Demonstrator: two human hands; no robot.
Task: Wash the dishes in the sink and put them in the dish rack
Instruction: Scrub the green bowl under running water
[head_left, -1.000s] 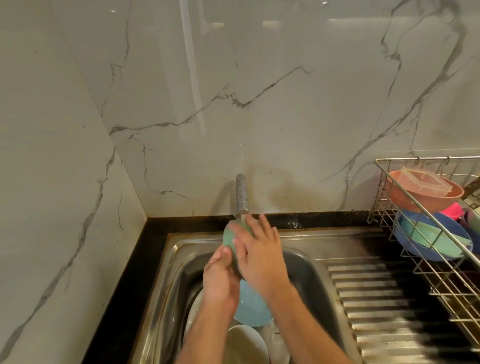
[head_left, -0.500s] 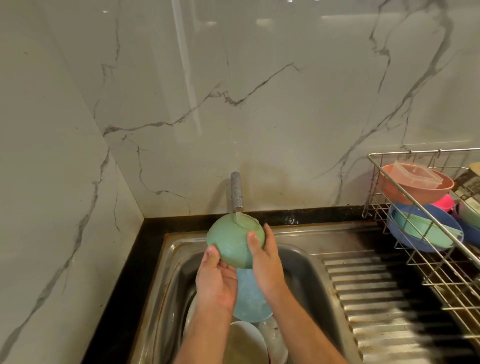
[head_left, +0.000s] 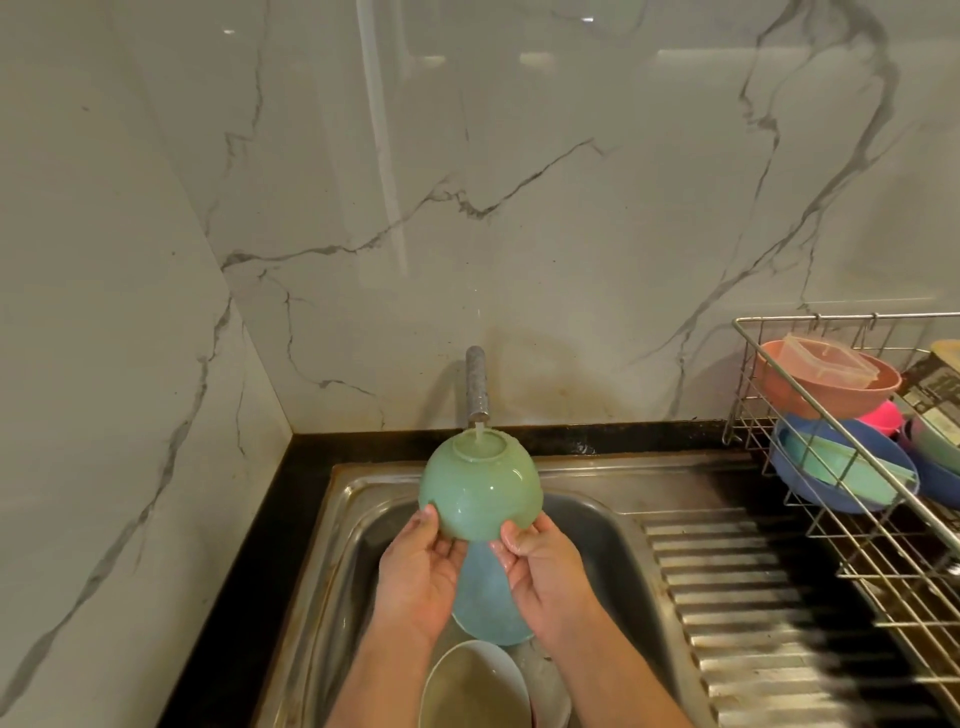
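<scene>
Green bowl (head_left: 480, 488) upside down under tap (head_left: 477, 384), water stream landing on its foot ring, above sink (head_left: 587, 483). Left hand (head_left: 418, 571) and right hand (head_left: 545, 566) hold it at rim, thumbs pinching outer wall, fingers presumably inside, hidden. Likely light, rigid, glossy and wet, so slippery; rim pinch safest, smooth dome offers nothing. Dish rack (head_left: 857, 525) well right of fingers; more dishes below hands.

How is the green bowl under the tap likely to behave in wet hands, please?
Probably slippery: the green bowl is glossy, with water from the tap running over it. Likely rigid, since it keeps its shape held only at the rim by the left hand and right hand.
</scene>
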